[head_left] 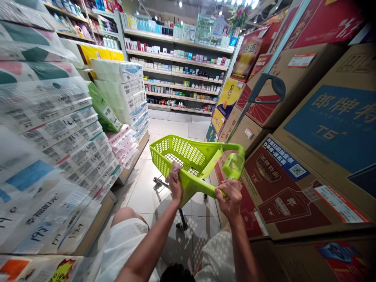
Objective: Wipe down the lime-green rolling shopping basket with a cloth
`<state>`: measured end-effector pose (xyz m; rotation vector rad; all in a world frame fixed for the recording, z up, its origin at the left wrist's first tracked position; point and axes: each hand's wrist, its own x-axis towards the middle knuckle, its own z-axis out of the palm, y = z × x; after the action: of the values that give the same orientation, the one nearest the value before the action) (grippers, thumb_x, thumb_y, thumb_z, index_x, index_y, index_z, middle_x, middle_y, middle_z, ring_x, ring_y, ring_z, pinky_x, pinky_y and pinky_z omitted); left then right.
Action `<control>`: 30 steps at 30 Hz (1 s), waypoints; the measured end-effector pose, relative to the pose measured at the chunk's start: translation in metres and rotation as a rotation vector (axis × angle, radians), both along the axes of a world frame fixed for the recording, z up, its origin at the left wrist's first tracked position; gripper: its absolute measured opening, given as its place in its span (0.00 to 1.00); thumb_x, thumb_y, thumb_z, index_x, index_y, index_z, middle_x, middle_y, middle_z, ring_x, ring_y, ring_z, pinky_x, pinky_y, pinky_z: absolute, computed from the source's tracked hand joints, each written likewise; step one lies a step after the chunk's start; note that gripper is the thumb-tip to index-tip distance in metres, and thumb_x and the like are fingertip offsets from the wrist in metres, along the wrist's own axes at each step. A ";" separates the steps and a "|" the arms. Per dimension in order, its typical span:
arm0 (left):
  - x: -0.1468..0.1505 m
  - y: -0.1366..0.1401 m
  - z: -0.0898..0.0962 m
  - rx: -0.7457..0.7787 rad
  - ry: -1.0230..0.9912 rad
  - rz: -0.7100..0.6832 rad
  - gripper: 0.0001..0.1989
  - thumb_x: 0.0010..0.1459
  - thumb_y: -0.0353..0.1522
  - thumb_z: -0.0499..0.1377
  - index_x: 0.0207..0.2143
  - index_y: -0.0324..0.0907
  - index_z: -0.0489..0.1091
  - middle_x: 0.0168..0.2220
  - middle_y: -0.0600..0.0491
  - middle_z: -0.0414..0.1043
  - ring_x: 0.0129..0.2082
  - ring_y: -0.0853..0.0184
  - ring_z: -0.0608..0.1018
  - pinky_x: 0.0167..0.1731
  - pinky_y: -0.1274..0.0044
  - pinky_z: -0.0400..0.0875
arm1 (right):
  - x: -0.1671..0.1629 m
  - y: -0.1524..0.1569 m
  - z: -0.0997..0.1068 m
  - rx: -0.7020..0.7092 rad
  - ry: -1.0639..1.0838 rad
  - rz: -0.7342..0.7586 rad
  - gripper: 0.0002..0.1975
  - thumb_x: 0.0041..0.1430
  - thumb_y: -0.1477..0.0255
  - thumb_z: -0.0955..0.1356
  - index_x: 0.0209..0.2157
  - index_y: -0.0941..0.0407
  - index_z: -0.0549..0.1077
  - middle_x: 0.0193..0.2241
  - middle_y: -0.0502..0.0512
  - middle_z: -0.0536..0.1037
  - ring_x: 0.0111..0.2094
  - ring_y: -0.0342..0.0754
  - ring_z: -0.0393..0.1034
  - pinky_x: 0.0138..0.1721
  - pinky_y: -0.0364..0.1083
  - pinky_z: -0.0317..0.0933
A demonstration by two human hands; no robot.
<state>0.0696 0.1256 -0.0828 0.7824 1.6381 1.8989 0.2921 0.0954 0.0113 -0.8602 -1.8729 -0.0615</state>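
Lime-green plastic makes up the shopping cart (pixel 194 187), which stands directly in front of both hands in the head view, its basket end reaching forward beyond the left hand (pixel 176 187). That hand pinches a bunched pinkish cloth (pixel 175 168) against the basket's near side rim, its fingers drawn in closely; the cloth is probably gathered small so that it stays under the fingertips along the narrow edge. The right hand (pixel 230 196) wraps the push handle (pixel 209 189), beneath the boxy green fitting (pixel 235 166), and this hold likely keeps the cart from rolling on its wheels (pixel 182 226) over the tiled floor (pixel 141 196). The left forearm slants forward and inward, the wrist raised to the rim; the right forearm rises more steeply, knuckles uppermost. Both arms extend over bent legs in pale shorts (pixel 129 241), so the body seems to be low, though whether seated or squatting I cannot tell. Left of the hands rise stacked tissue packs (pixel 73 125); right of them, printed cartons (pixel 282 188), with a pole's grey loop grip (pixel 258 87) above the right hand. Stocked shelves (pixel 173 73) stand well beyond both.
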 end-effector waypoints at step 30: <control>-0.002 -0.041 0.083 -0.252 0.731 -0.416 0.29 0.54 0.26 0.60 0.58 0.55 0.75 0.54 0.45 0.60 0.54 0.51 0.68 0.56 0.60 0.70 | -0.009 -0.035 0.005 -0.015 -0.165 -0.185 0.14 0.59 0.77 0.61 0.44 0.52 0.69 0.41 0.54 0.80 0.42 0.53 0.72 0.59 0.57 0.53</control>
<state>0.0673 0.0848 0.0002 1.6796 1.8607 1.1397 0.2829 0.0603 0.0164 -1.0651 -1.9432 -0.2395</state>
